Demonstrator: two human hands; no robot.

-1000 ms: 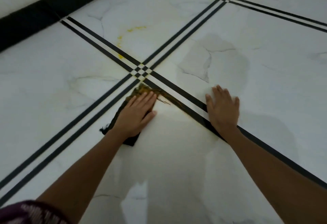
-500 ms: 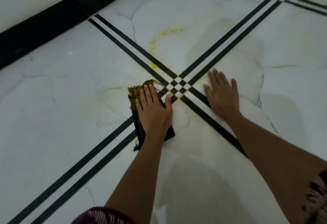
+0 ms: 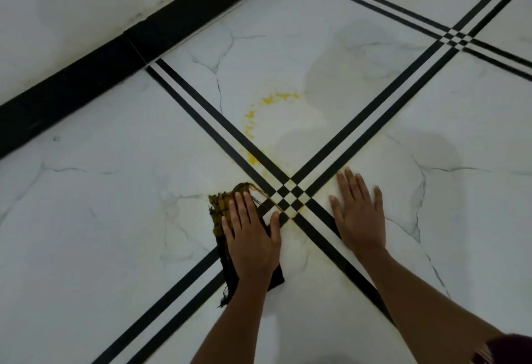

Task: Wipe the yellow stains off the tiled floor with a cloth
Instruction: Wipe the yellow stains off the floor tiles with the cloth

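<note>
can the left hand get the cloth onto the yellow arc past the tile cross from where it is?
Probably yes. The left hand presses the cloth flat; the yellow stains lie just ahead, with only bare floor between.

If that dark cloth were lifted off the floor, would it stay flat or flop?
Probably flop: the cloth lies rumpled under the left hand, with frayed threads trailing. It looks thin, so likely light. Its yellow-stained edge may be damp and cling slightly.
</note>
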